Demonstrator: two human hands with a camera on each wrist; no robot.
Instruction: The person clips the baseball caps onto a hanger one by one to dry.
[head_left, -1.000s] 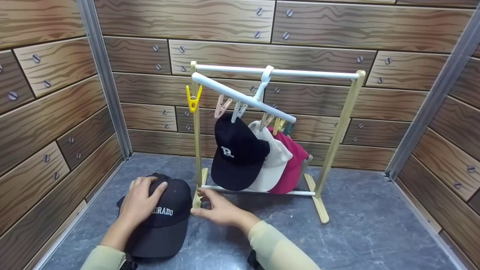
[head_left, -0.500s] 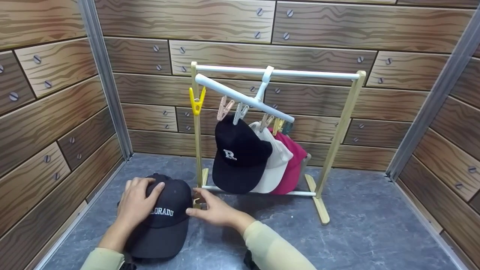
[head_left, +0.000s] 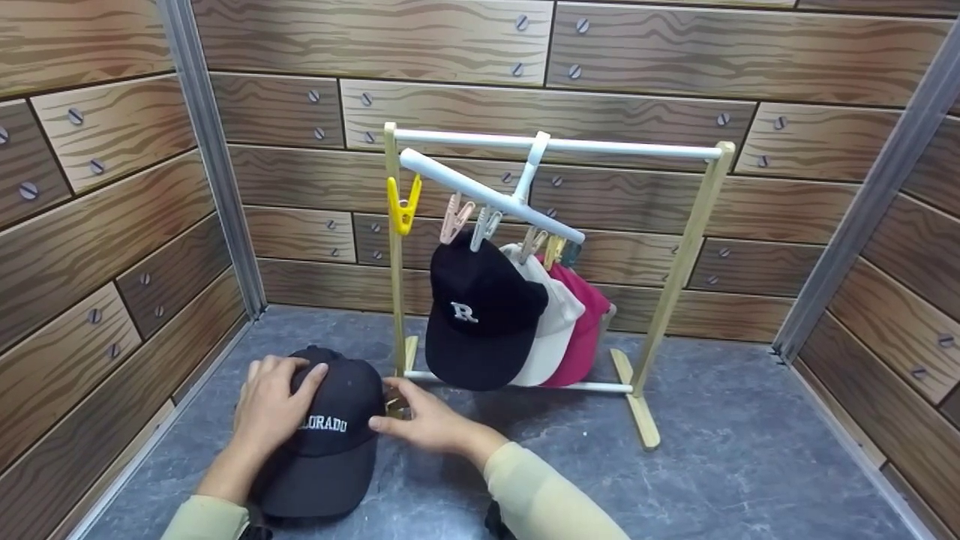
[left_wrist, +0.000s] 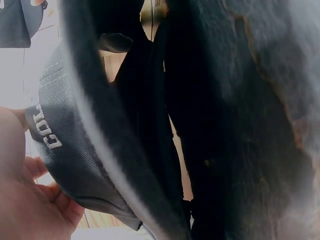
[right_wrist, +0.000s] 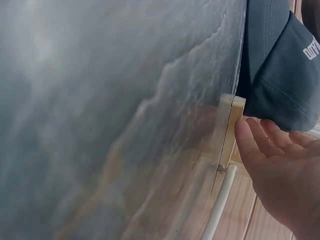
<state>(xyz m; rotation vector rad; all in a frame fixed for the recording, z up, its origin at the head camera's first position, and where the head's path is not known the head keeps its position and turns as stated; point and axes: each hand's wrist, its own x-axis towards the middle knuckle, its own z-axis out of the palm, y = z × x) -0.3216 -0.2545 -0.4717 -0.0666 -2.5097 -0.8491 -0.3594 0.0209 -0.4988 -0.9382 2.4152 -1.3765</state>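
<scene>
Black lettered cap (head_left: 334, 442) is set down near the left edge of the tabletop (head_left: 720, 420), toward the front, with its brim turned to the person. Its crown is gripped at the left by the left hand (head_left: 274, 401), the thumb laid on the front and the fingers bent over the top. At the cap's right side the right hand (head_left: 431, 420) is held with thumb and forefinger spread; the cap's edge appears to be touched by the tips, but no pinch can be made out. Just beside those fingers, the left foot (right_wrist: 239, 112) of the rack (head_left: 683, 262) is seen.

From the rack a tilted hanger (head_left: 491, 196) is hung, on which an R-marked cap (head_left: 487, 337), a white cap (head_left: 553, 322) and a pink cap (head_left: 589, 322) are carried; by the yellow clip (head_left: 405, 221) at its near end, nothing is held.

The step in hand is judged to be the taking-up of the cap. Next, the right fingers seem to need closing on its side, clear of the foot, so that it can be lifted evenly.
</scene>
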